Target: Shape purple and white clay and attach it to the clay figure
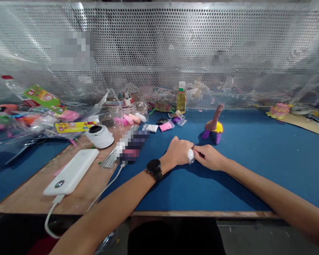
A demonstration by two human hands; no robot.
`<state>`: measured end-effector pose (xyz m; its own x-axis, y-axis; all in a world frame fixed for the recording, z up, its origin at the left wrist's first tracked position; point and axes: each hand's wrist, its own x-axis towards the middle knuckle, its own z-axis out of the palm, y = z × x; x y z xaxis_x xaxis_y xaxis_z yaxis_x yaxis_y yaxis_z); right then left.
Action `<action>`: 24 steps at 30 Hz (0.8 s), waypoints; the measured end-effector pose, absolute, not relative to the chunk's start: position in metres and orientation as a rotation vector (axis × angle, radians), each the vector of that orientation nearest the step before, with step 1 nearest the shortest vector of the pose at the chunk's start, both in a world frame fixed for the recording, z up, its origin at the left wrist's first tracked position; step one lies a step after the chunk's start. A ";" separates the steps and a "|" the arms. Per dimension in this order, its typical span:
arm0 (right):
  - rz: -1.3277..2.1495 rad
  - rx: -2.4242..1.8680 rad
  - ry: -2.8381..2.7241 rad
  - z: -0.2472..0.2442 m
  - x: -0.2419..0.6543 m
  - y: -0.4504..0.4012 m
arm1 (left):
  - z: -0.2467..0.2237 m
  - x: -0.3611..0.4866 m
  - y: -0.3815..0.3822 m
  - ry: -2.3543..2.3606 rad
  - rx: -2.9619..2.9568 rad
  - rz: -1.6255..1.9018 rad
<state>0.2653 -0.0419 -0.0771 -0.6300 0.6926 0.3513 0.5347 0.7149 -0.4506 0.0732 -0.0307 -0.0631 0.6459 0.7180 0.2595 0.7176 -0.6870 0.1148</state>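
Observation:
My left hand (pixel 178 151), with a black watch at its wrist, is closed on a small clear packet of white modelling clay (pixel 191 156). My right hand (pixel 209 157) meets it from the other side, thumb and fingers pinched on the packet's edge. Both hands are low over the blue table. Just beyond my right hand stands a clay figure (pixel 214 124) with a brown long neck, a yellow body and purple legs. Packets of white clay (pixel 152 128), pink clay (pixel 166 126) and purple clay (pixel 178 120) lie beyond my left hand.
A bottle of yellow liquid (pixel 181 98) stands at the back. On the left are a white power bank (pixel 71 171) with a cable, a white roll (pixel 100 136), thin wires (pixel 114 154) and plastic bags. Cardboard (pixel 303 122) lies at the right. A perforated metal panel (pixel 159 42) rises behind.

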 end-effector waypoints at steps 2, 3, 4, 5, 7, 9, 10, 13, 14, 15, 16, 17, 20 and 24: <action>0.394 -0.958 -2.349 -0.071 0.267 -0.038 | -0.060 0.073 -0.031 1.303 2.829 0.480; 0.373 -0.976 -2.301 -0.068 0.269 -0.036 | -0.059 0.073 -0.031 1.355 2.813 0.504; 0.334 -1.002 -2.231 -0.064 0.272 -0.034 | -0.057 0.074 -0.030 1.414 2.797 0.532; 0.306 -1.019 -2.185 -0.061 0.274 -0.032 | -0.055 0.074 -0.030 1.471 2.783 0.555; 0.275 -1.034 -2.145 -0.057 0.278 -0.028 | -0.053 0.075 -0.030 1.537 2.772 0.564; 0.295 -1.021 -2.165 -0.057 0.280 -0.028 | -0.052 0.075 -0.030 1.538 2.774 0.536; 0.316 -1.014 -2.177 -0.058 0.281 -0.028 | -0.051 0.075 -0.030 1.529 2.772 0.524; 0.404 -1.013 -2.198 -0.062 0.281 -0.029 | -0.051 0.074 -0.031 1.521 2.752 0.519; 0.437 -1.014 -2.211 -0.063 0.281 -0.029 | -0.051 0.074 -0.031 1.529 2.739 0.519; 0.466 -1.013 -2.230 -0.064 0.281 -0.029 | -0.052 0.074 -0.031 1.542 2.723 0.516; 0.484 -1.011 -2.254 -0.065 0.281 -0.030 | -0.052 0.074 -0.031 1.561 2.705 0.513; 0.492 -1.006 -2.278 -0.065 0.280 -0.030 | -0.052 0.074 -0.031 1.583 2.686 0.513; 0.477 -0.991 -2.311 -0.067 0.277 -0.033 | -0.053 0.075 -0.031 1.642 2.638 0.531; 0.400 -1.032 -2.250 -0.070 0.271 -0.037 | -0.054 0.078 -0.034 1.654 2.600 0.548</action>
<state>0.2706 -0.0374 -0.0698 -0.4998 0.7614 0.4128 0.5727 0.6481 -0.5019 0.0782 -0.0344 -0.0543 0.3801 0.8800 0.2848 0.8759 -0.4414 0.1949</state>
